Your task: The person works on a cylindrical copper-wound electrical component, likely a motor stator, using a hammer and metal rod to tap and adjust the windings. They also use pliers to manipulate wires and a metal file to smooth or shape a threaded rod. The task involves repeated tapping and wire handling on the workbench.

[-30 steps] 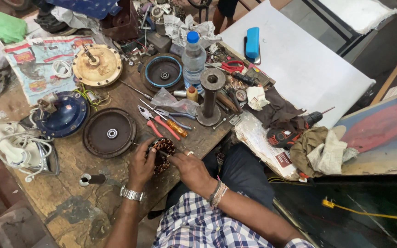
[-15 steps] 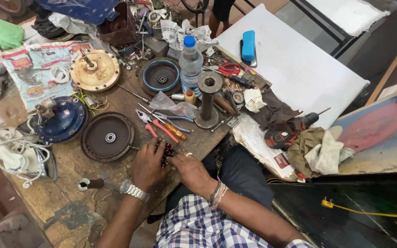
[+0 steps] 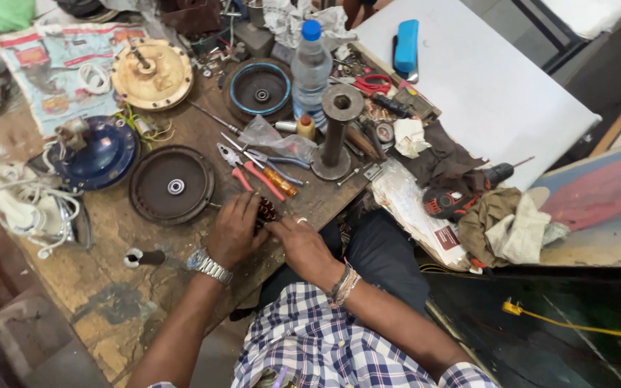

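Item held: small round copper-wound motor coil (image 3: 267, 213), dark with reddish-brown windings, at the near edge of the worn wooden table (image 3: 109, 302), largely hidden between both hands.

Left hand (image 3: 235, 231): metal wristwatch on the wrist; fingers curled over the coil's left side, grip closed on the coil.

Right hand (image 3: 303, 244): thread bands on the wrist, ring on one finger; fingertips pinching the coil's right edge, grip closed on the coil.

Just beyond the grip: red-handled pliers (image 3: 242, 171), an orange-handled screwdriver (image 3: 280, 181), blue-handled pliers (image 3: 271, 159), lying close together.

Left of and beyond the grip: dark round metal motor cover with a central bearing (image 3: 172, 185); further left, a blue domed housing (image 3: 98, 154) and a tangle of white cable (image 3: 26, 205).

Right of and beyond the grip: upright grey metal tube on a round base (image 3: 337, 133); behind it a clear plastic bottle with a blue cap (image 3: 310, 68).

Far beyond the grip: blue-rimmed dark round cover (image 3: 260, 90), cream-yellow round disc with a shaft (image 3: 151, 72).

Well right of the grip: red and black power drill (image 3: 465, 190) lying on dark cloth, white board (image 3: 483, 79).
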